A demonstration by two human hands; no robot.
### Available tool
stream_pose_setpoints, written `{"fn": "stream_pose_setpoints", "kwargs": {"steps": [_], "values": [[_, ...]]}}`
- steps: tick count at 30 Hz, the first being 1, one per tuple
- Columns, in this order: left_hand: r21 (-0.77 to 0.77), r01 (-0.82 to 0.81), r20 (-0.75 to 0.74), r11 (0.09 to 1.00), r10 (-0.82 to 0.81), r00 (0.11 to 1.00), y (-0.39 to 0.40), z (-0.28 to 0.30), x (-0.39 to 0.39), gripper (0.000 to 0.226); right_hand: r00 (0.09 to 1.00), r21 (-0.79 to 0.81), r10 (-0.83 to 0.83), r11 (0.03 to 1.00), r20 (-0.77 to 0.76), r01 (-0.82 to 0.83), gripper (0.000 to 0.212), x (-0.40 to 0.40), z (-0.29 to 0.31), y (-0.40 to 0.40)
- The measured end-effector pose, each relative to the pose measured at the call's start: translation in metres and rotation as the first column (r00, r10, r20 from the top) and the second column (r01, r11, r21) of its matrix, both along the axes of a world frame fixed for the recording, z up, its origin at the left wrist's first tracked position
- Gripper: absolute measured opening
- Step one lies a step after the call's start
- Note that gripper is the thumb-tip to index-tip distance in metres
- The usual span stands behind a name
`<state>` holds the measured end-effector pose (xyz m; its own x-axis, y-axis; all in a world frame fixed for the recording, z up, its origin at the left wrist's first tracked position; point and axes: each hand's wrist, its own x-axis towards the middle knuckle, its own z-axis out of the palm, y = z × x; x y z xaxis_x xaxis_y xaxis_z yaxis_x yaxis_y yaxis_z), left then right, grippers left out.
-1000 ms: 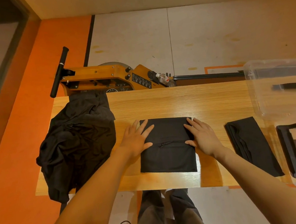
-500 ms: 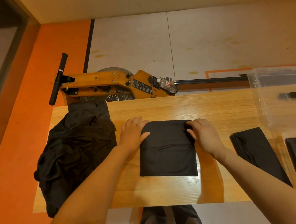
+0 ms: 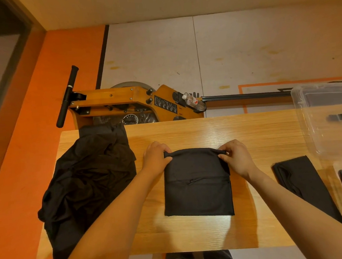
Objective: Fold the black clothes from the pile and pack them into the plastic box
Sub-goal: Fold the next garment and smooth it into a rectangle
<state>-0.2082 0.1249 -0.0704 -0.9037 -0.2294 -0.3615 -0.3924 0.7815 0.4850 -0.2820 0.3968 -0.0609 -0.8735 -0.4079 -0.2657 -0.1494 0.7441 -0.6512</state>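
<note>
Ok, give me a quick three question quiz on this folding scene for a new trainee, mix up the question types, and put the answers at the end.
1. True or false: both hands pinch the far edge of the folded black garment.
2. Where does the unfolded pile of black clothes lie? A) inside the plastic box B) at the table's left end C) on the floor
3. Fill in: the finished folded black garment lies to the ___ of the one being worked on.

Key
1. True: the left hand and the right hand each grip a far corner.
2. B
3. right, near the plastic box.
</note>
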Motion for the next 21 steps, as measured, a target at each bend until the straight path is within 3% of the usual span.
{"fn": "stream_pose_setpoints", "kwargs": {"steps": [3,6,9,14,21], "values": [[0.066,-0.015,-0.009,0.998,0.016,1.000,0.001,0.003,-0.001,0.013,0.990,-0.138,-0.093,0.985,0.107,0.108,0.025,0.000,0.002,0.002],[0.267,-0.102,-0.008,0.958,0.108,0.994,0.001,0.007,0.003,0.021,0.975,-0.194,-0.143,0.965,0.168,0.175,0.020,0.003,0.006,0.003],[0.343,-0.126,-0.013,0.931,0.139,0.990,0.000,0.012,0.005,0.032,0.967,-0.215,-0.181,0.952,0.180,0.219,0.020,0.004,0.005,0.007],[0.351,-0.081,0.063,0.933,0.063,0.996,-0.003,0.014,0.005,0.030,0.958,-0.228,-0.148,0.952,0.247,0.206,0.021,0.001,-0.002,0.012],[0.345,-0.127,0.035,0.930,0.122,0.992,-0.002,0.015,-0.005,0.024,0.955,-0.210,-0.160,0.954,0.249,0.215,0.021,-0.010,0.002,0.006]]}}
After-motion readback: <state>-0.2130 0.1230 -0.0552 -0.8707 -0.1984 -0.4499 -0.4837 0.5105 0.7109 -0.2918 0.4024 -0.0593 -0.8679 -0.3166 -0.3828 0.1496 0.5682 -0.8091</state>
